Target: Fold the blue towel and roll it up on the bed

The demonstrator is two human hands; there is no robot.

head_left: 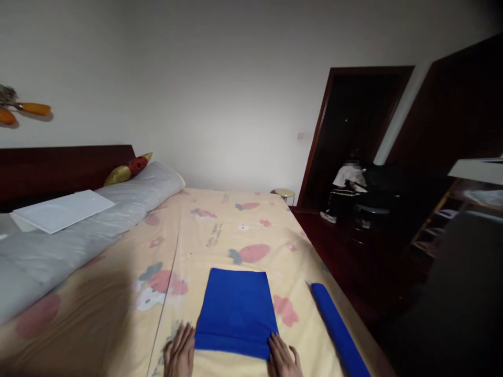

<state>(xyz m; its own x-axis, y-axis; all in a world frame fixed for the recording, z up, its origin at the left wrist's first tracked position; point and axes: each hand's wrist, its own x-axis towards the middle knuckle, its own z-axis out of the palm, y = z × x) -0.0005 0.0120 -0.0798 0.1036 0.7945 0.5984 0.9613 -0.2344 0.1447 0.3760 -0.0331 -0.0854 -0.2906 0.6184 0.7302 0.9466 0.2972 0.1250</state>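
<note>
A blue piece of fabric lies flat on the bed, in a near-rectangular shape with a crease across its near end. At its near left corner rests my left hand, palm down, fingers extended along the edge. My right hand is at the near right corner, fingers stretched out and the fingertips touching the fabric's edge. To the right, a long narrow blue roll or folded strip lies near the bed's side edge, with a thin pale tip at its far end.
The patterned yellow bedsheet covers the bed. A grey pillow or bolster runs along the left, with a white flat box on it. Beyond stand a round stool and a seated person. Shelves are at the right.
</note>
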